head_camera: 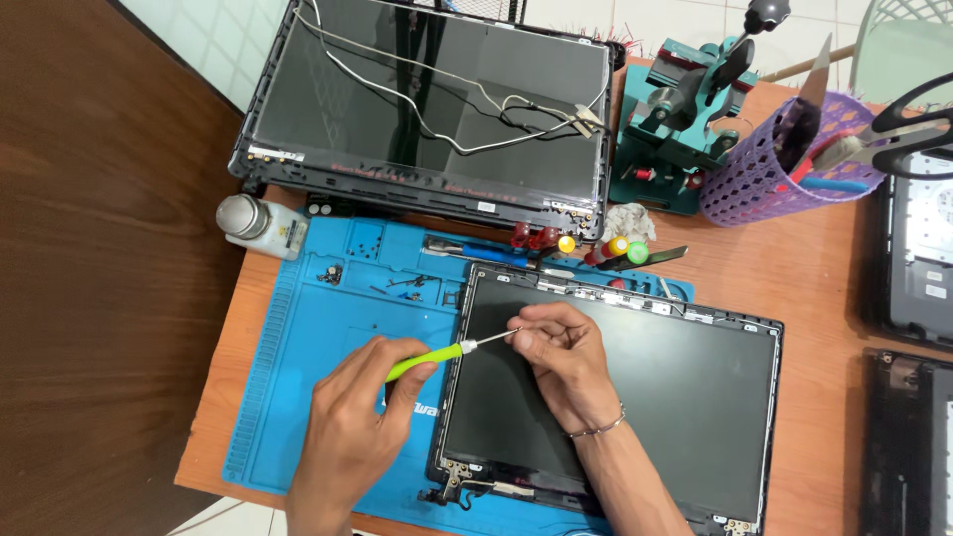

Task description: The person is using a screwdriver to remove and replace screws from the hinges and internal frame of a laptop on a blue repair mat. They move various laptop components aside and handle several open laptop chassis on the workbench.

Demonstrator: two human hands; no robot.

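A bare laptop screen panel in its dark lid (685, 382) lies on a blue work mat (328, 328). My left hand (352, 427) grips a green-handled screwdriver (437, 355) by the handle. Its thin metal shaft points right, over the panel's upper left part. My right hand (566, 357) rests on the panel and pinches the shaft's tip between thumb and fingers. A thin bracelet sits on that wrist.
A second screen lid (427, 99) with loose white cables lies at the back. A white bottle (260, 226) lies at the mat's top left. A teal vise (685, 119), a purple tool cup (769, 169), several coloured screwdrivers (606, 248) and dark laptop parts (913, 258) stand right.
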